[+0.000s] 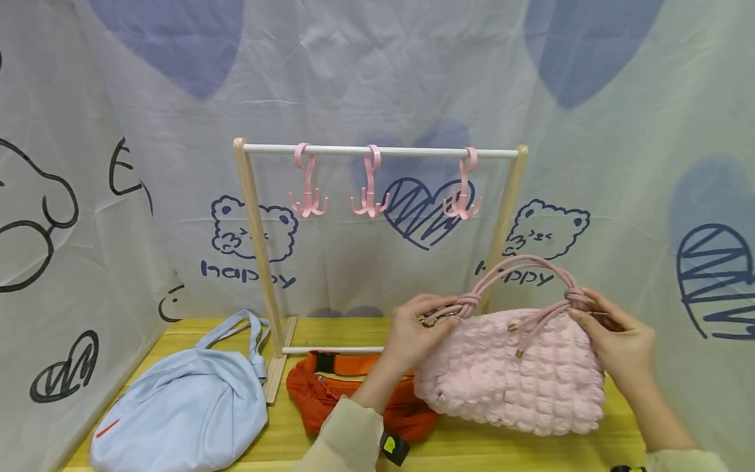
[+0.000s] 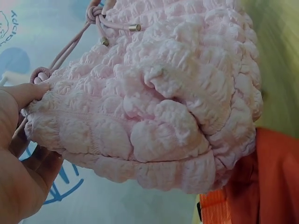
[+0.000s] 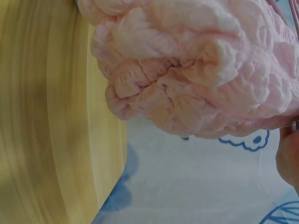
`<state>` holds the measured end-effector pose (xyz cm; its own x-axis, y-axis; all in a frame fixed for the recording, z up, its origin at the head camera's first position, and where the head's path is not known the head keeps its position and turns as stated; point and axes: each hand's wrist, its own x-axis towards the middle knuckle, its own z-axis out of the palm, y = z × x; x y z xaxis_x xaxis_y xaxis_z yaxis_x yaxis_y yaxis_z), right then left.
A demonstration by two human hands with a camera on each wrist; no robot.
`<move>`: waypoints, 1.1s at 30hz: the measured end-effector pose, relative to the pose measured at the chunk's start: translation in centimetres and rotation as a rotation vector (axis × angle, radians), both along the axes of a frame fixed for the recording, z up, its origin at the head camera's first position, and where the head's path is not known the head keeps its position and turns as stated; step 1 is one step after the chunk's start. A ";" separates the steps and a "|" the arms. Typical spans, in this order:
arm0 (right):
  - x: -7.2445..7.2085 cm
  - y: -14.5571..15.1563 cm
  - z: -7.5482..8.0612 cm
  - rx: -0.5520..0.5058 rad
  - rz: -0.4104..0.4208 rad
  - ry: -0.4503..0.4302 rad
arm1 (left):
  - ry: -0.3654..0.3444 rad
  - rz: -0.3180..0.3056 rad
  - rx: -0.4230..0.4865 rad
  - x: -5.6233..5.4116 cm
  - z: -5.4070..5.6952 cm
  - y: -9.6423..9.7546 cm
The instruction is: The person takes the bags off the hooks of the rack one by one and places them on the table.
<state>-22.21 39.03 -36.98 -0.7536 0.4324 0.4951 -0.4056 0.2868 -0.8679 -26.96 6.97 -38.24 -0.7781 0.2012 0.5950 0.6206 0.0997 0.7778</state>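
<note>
A puffy pink handbag [image 1: 513, 373] with knotted cord handles [image 1: 525, 262] hangs between both hands, over the right part of the table. At its upper left corner the left hand [image 1: 415, 331] pinches the bag near the handle knot; the left wrist view shows the thumb on the front and the fingers behind. The right hand [image 1: 619, 337] pinches the upper right corner by the other knot. In the right wrist view the bag's quilted end fills the top, and only part of the right hand [image 3: 288, 156] shows at the edge.
Behind stands a wooden rack with a white rail [image 1: 413, 151] bearing three pink hooks [image 1: 369, 190]. An orange waist bag [image 1: 318, 393] lies at the rack's foot, partly behind the left arm. A light blue bag [image 1: 189, 406] lies at left on the wooden table [image 1: 472, 449].
</note>
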 end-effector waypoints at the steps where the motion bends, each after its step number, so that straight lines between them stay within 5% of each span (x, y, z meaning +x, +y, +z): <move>1: 0.0 0.2 0.0 -0.008 0.004 0.004 | -0.011 0.000 -0.006 0.1 0.1 0.2; 7: 0.2 1.6 -0.1 -0.047 0.050 0.043 | -0.057 -0.024 -0.010 0.7 0.1 1.7; 13: 0.1 3.0 0.0 0.106 -0.011 0.056 | -0.091 -0.040 0.006 1.0 -0.4 3.3; 21: 0.0 5.3 0.3 0.292 -0.046 0.002 | -0.183 -0.073 0.078 1.4 -1.0 5.7; 33: -0.8 8.5 1.4 0.444 -0.027 -0.157 | -0.211 -0.094 0.098 2.5 -1.9 9.0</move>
<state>-23.02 47.55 -35.58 -0.8253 0.2254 0.5177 -0.2667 0.6525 -0.7093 -24.49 15.92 -40.14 -0.8677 0.2275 0.4420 0.4467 -0.0333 0.8941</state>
